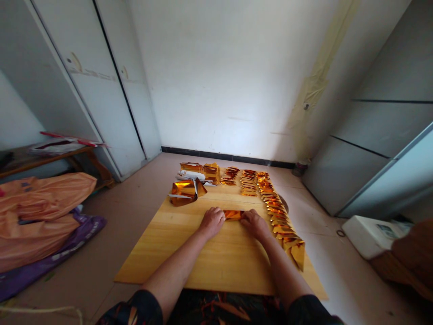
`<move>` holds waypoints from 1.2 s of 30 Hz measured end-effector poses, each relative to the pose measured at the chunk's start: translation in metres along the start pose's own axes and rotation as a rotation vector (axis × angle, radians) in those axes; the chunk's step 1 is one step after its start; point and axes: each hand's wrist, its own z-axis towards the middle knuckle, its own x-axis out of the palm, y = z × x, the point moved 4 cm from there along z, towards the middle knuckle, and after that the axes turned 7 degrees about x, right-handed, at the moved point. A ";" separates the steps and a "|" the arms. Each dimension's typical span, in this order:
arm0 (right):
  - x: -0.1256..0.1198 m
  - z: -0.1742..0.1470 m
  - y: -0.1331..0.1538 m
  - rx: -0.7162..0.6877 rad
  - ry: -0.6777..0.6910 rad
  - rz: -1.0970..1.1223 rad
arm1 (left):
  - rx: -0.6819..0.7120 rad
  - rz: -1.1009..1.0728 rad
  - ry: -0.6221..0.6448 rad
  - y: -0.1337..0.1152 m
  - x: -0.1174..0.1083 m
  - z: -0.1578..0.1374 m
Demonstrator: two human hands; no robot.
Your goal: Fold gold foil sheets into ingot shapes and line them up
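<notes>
Between the left hand [213, 222] and right hand [256, 224], each pinching an end, a shiny gold strip [234, 215] is over the counter [216, 259]. It looks like folding (gold pieces [278, 211] line up beyond the right hand); the next move may need even pressing.

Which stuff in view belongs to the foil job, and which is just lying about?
Job, by the look of it:
- foil strip between left hand and right hand
- foil rows
- wooden board

Probably just lying about:
- orange cloth
- purple bag
- white box
</notes>
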 end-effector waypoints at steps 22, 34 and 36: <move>0.000 -0.002 0.000 0.251 -0.086 -0.017 | -0.060 0.044 0.012 -0.002 -0.003 0.003; 0.002 -0.006 0.010 0.262 -0.076 -0.164 | -0.184 0.155 0.057 -0.009 -0.006 0.006; 0.001 -0.007 0.012 0.273 -0.069 -0.172 | -0.191 0.163 0.063 -0.010 -0.007 0.005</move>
